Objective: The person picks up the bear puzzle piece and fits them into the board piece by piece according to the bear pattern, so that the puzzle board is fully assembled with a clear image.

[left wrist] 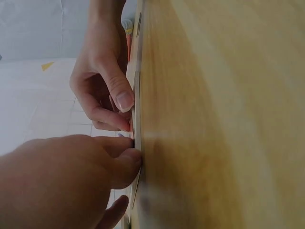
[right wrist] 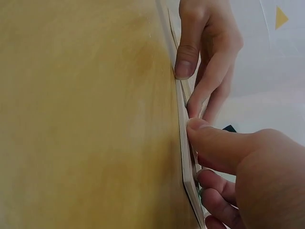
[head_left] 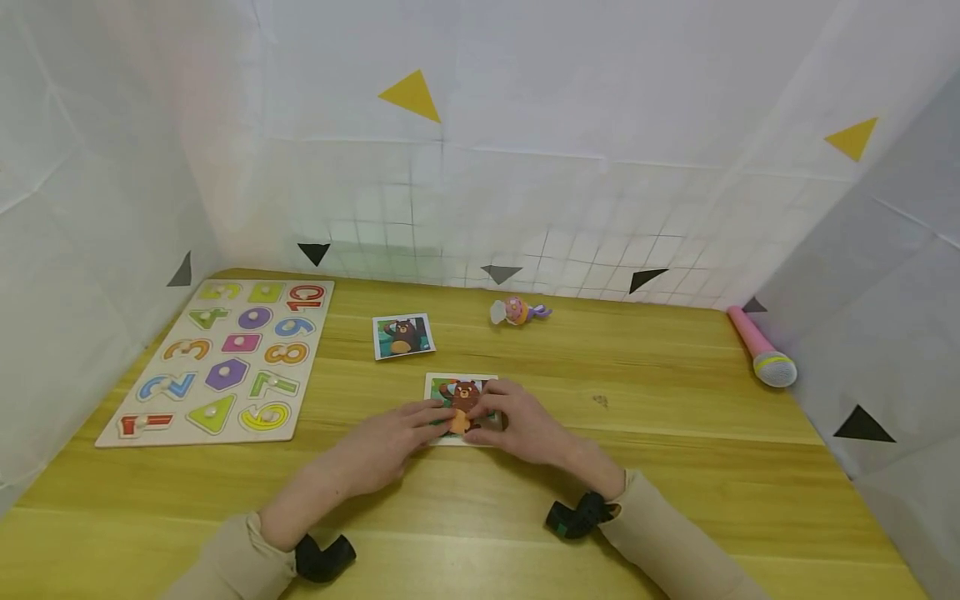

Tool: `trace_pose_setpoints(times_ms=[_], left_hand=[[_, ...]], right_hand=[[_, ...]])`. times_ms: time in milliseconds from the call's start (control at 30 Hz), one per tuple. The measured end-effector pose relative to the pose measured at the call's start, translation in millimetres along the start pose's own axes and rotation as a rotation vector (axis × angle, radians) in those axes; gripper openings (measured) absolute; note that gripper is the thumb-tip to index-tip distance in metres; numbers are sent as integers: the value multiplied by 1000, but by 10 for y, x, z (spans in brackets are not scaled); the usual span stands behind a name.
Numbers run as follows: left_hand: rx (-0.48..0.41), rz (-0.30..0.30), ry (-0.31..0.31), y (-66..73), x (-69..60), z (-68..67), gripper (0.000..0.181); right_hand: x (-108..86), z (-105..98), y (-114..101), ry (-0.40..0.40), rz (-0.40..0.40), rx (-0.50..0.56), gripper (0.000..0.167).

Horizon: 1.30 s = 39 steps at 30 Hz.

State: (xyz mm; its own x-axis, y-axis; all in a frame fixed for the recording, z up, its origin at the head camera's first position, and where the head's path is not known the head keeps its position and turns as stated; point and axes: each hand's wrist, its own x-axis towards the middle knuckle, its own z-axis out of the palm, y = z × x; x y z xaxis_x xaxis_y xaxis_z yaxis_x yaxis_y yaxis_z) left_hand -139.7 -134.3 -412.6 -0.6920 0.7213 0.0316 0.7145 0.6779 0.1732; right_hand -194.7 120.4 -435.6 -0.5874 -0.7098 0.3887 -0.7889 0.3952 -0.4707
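Note:
A small bear picture puzzle board (head_left: 438, 382) lies flat on the table, with an orange belly piece (head_left: 460, 422) low on the bear. My right hand (head_left: 528, 423) comes from the right with bent fingers. Its thumb and forefinger pinch at the orange piece, partly hiding it. My left hand (head_left: 386, 446) reaches in from the other side, its fingers fairly straight and the fingertips on the piece and board. In the right wrist view, the left thumb (right wrist: 185, 68) rests at the board's edge. Behind the board lies a matching bear picture card (head_left: 405, 336).
A wooden number and shape board (head_left: 217, 358) with knobbed pieces lies on the left of the table (head_left: 660, 417). A small pink and purple toy (head_left: 517, 311) is near the back wall. At the right edge lies a pink toy microphone (head_left: 761, 346).

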Motion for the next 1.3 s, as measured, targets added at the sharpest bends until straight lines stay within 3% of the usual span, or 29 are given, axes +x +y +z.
trace_pose_setpoints(times_ms=[267,533,833,1300], left_hand=[[-28,-50,-12,59,4,11,42],[-58,-43,4,69,-3,11,45],[-32,-25,3,72,-8,18,49],[-42,0,20,93,8,31,40]], right_hand=[[9,-18,-33,-29,54,20,18],[8,-22,-36,-29,57,16,18],[-1,-53,-17,-37,38,27,9],[-12,-71,-9,-70,56,42,10]])
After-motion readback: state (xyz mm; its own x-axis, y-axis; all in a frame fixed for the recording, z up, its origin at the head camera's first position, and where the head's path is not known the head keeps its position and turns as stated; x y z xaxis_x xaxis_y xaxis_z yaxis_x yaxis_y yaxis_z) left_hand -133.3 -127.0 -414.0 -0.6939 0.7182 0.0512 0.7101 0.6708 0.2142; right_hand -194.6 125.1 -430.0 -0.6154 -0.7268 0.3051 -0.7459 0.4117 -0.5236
